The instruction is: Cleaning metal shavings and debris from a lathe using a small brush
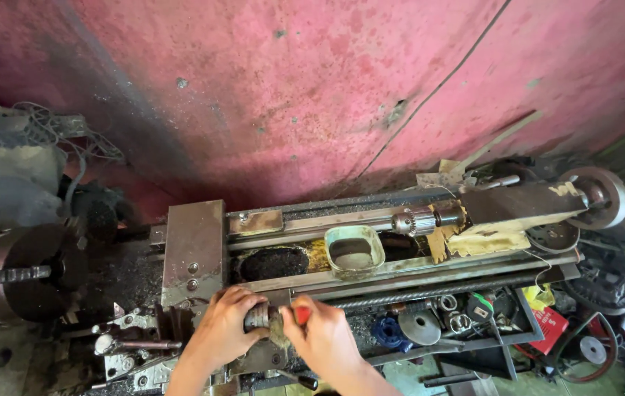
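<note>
A grimy metal lathe (195, 249) runs across the view under me. My left hand (224, 326) grips a round metal knob (257, 317) on the carriage at the lathe's front. My right hand (323, 337) is closed around a red-handled tool (301, 315) pressed against the same knob. Both hands touch each other over the carriage. To the far left sits the dark chuck (34, 275) with a threaded rod sticking out. A drill chuck (413, 221) is mounted on the tailstock (518, 209) at the right.
A small squarish green cup (354, 251) rests on the lathe bed. A handwheel (602, 196) ends the tailstock. Loose metal parts, a blue piece (386, 331) and a red box (549, 326) lie in the tray below. A stained pink wall (312, 88) stands behind.
</note>
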